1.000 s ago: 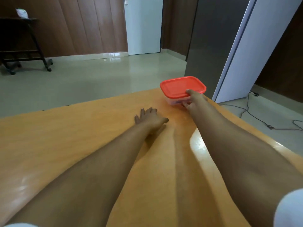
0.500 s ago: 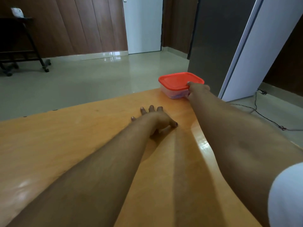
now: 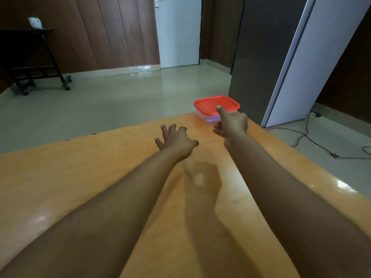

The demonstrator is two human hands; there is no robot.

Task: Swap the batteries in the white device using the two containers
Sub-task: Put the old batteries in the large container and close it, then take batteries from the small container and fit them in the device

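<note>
We see a clear container with a red lid [image 3: 216, 105] at the far right corner of the orange worktop [image 3: 80, 167]. Our right hand [image 3: 230, 123] reaches it: the thumb lies on the lid's near edge and the fingers curl beside the near wall, a narrow grip on the container's near rim. Our left hand [image 3: 174, 138] hovers left of the container, near it but apart, fingers spread wide and holding nothing.
</note>
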